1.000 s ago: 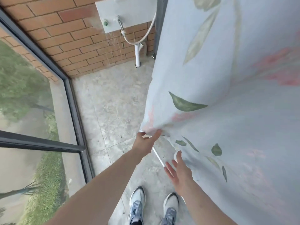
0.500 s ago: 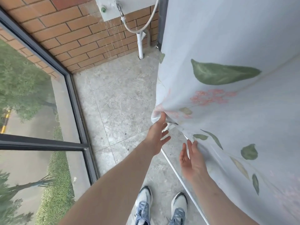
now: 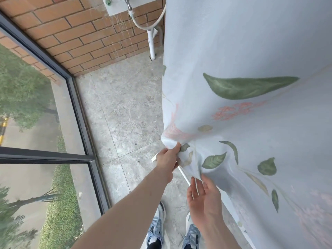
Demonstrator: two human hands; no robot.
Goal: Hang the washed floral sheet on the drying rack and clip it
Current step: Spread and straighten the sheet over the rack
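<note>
A dark window frame (image 3: 79, 112) and a brick wall (image 3: 77, 33) stood at the left, with a white pipe (image 3: 151, 45) by the wall. The left hand (image 3: 168, 159) pinched a bunched corner of the floral sheet (image 3: 251, 141) over a white rack rod (image 3: 184, 174). The right hand (image 3: 203, 200) lay open, fingers relaxed, beside the draped sheet, above the shoes (image 3: 191, 236)

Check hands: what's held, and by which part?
Left hand pinches the floral sheet at its bunched corner edge. Right hand is open, holding nothing.
</note>
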